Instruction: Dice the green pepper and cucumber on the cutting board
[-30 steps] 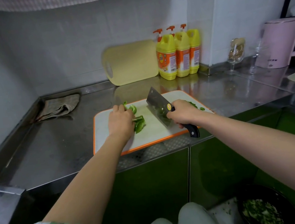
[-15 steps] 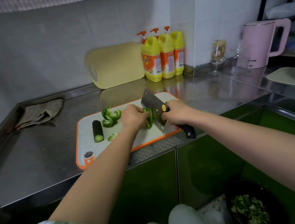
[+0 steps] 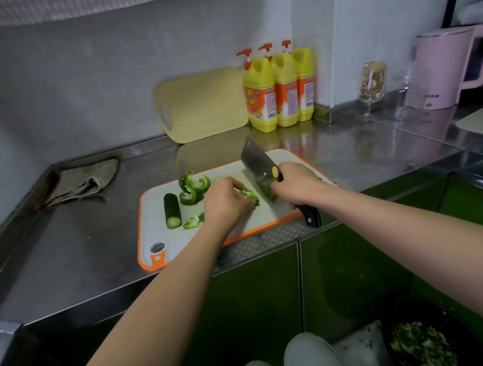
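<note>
At frame centre, on the orange-rimmed cutting board (image 3: 159,225), the left hand (image 3: 224,202) curls down over a small bunch of green pepper strips (image 3: 250,196), pinning them. The right hand (image 3: 295,186) is clamped around the cleaver (image 3: 258,165) handle, blade just right of the strips. More pepper pieces (image 3: 192,186) and the uncut cucumber (image 3: 172,209) lie toward the board's left. To dice well, the person should probably keep fingertips tucked back, knuckles guiding the blade, and advance in even, narrow cuts. The main risk seems to be loose strips sliding under the blade.
</note>
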A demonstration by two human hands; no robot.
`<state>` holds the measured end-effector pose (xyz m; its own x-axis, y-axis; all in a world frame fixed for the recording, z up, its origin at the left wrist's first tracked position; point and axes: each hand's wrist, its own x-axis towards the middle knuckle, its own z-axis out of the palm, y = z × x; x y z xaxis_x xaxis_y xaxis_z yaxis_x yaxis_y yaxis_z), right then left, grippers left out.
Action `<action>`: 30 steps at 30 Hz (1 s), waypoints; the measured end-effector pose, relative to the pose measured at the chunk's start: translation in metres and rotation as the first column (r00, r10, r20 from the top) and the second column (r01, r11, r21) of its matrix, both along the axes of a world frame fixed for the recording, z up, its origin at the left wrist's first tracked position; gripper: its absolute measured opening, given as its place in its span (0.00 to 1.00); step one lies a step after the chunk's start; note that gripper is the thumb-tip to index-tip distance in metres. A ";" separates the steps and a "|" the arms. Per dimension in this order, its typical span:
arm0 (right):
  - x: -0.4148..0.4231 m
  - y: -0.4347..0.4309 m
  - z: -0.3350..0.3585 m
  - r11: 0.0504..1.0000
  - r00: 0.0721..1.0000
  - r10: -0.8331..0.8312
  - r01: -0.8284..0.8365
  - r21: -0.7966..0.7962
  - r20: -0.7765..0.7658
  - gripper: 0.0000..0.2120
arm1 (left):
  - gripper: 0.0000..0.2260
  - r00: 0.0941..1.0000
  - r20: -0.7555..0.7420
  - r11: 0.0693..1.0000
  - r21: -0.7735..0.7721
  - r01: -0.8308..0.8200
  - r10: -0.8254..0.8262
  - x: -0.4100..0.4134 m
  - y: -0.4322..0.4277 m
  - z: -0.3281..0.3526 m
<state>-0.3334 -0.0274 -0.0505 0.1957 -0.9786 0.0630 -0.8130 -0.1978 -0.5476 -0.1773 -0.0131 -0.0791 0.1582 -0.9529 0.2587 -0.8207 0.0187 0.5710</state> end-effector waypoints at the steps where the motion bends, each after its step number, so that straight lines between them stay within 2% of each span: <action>1: -0.001 0.001 0.001 1.000 1.000 0.011 -0.011 0.006 0.012 0.05 | 0.15 1.000 -0.004 1.000 -0.009 -0.012 0.012 0.000 0.000 -0.001; 6: -0.001 0.010 0.007 0.997 0.997 0.068 -0.067 0.047 -0.031 0.05 | 0.15 0.997 0.073 0.997 -0.072 -0.025 0.030 -0.002 -0.002 -0.008; 11: 0.000 0.015 0.016 0.993 0.978 0.100 -0.088 0.072 -0.185 0.04 | 0.15 0.998 0.062 0.996 -0.089 -0.008 0.014 0.000 0.002 -0.009; 17: -0.004 0.022 0.027 0.990 0.962 0.135 -0.118 0.082 -0.240 0.04 | 0.14 0.999 0.053 0.995 -0.096 0.012 -0.007 0.003 0.003 -0.009; 23: 0.013 0.028 0.027 0.995 0.944 0.084 -0.061 0.082 -0.320 0.07 | 0.13 0.999 0.033 0.995 -0.101 0.027 -0.024 0.004 0.004 -0.010; 30: 0.016 0.037 0.027 0.996 0.941 0.057 -0.032 0.081 -0.333 0.04 | 0.13 0.999 0.035 0.993 -0.117 0.033 -0.029 0.006 0.003 -0.012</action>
<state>-0.3174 0.0091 -0.0237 0.2366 -0.9679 -0.0851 -0.9432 -0.2078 -0.2592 -0.1710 -0.0098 -0.0911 0.1184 -0.9201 0.3733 -0.8369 0.1099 0.5362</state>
